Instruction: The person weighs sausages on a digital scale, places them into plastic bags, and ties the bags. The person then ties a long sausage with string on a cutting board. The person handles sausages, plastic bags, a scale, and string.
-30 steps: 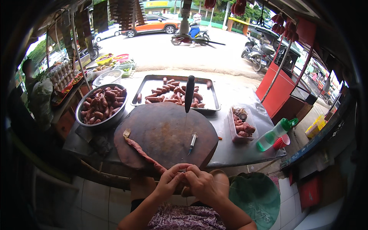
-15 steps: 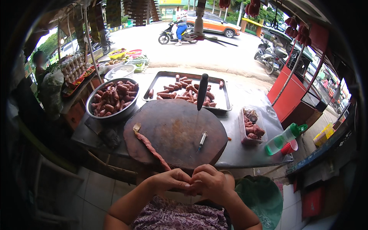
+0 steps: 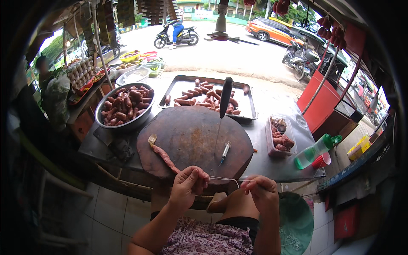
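Note:
A thin white string (image 3: 223, 178) is stretched between my two hands in front of the near edge of the round wooden chopping board (image 3: 191, 136). My left hand (image 3: 187, 183) pinches one end and meets the lower end of a long stuffed sausage casing (image 3: 165, 157). That casing lies across the board's left side, its pale tip at the far end. My right hand (image 3: 261, 187) pinches the string on the other side, with a short loose tail hanging beside it. On the board rest a syringe (image 3: 225, 153) and an upright knife with a black handle (image 3: 226, 97).
Behind the board are a metal bowl of sausages (image 3: 146, 117) and a tray (image 3: 250, 117) with more. At right stand a plastic tub of meat (image 3: 281, 142), a green-capped bottle (image 3: 314, 153) and a red cup (image 3: 321, 160). A green sack-like container (image 3: 297, 216) sits below right.
My hands were together at the board's near edge; they have moved apart and up, pulling the string taut between them. Outside, the motorbike and the orange vehicle have shifted.

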### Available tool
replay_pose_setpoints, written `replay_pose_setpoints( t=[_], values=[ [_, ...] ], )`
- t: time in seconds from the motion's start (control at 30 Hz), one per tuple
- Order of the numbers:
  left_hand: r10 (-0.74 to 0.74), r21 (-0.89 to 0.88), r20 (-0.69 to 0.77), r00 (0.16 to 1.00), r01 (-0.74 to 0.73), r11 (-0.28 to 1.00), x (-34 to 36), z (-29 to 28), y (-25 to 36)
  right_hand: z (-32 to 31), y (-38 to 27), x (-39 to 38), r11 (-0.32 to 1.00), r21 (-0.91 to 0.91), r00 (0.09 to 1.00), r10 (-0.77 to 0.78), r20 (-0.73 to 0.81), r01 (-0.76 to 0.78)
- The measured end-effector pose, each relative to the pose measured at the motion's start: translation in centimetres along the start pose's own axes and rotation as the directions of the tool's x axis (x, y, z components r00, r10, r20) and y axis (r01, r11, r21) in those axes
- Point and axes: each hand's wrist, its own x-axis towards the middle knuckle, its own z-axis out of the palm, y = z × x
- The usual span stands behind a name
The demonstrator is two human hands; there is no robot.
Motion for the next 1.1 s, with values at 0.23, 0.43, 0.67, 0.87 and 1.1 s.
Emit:
replay_pose_setpoints(
  t=[0.23,0.43,0.67,0.87,1.1],
  values=[
    [-0.370,0.286,0.364,0.855,0.275,0.918,-0.1,0.1,1.1,-0.4,2.2,2.4,0.769,0.637,0.999,-0.033,-0.041,0.052],
    [-0.421,0.503,0.285,0.861,0.240,0.830,-0.6,-0.3,0.4,-0.6,1.6,3.7,0.812,0.581,0.989,0.022,-0.145,0.067],
    [-0.352,0.431,0.238,0.905,0.227,0.874,-0.1,-1.2,-0.4,-3.0,2.5,3.4,0.868,0.488,0.948,0.072,-0.311,0.094],
    [-0.324,0.372,0.026,0.946,0.292,0.881,2.6,-1.8,0.8,-3.8,2.5,4.0,0.857,0.492,0.961,-0.012,-0.276,0.152],
    [-0.029,0.606,0.102,0.994,-0.039,0.794,10.5,-3.1,0.0,-3.2,4.8,9.9,0.236,-0.914,0.911,-0.333,0.243,0.330]
  ],
)
